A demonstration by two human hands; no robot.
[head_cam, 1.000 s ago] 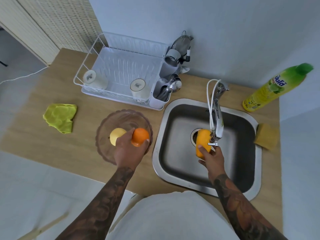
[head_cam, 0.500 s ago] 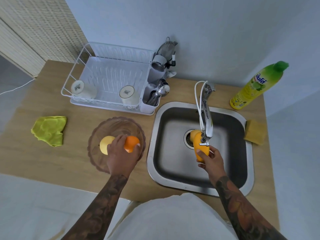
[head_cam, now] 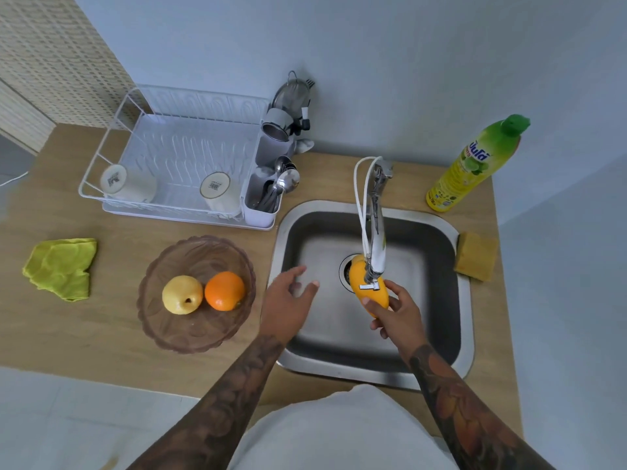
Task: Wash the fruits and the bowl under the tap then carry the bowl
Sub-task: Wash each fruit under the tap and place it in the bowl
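dish rack (head_cam: 176, 157), green cloth (head_cam: 61, 266), sponge (head_cam: 475, 256)

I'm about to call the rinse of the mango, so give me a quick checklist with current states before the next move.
1. Mango gripped: ok, right hand holds it by its near end.
2. Mango under the tap spout: ok, it sits over the sink drain.
3. Water running: cannot tell, no stream visible.
4. Left hand free to help: ok, fingers spread, empty, over the sink's left edge.
5. Other fruit waiting: ok, yellow fruit and orange sit in the bowl.
6. Bowl stable: ok, flat on the counter.
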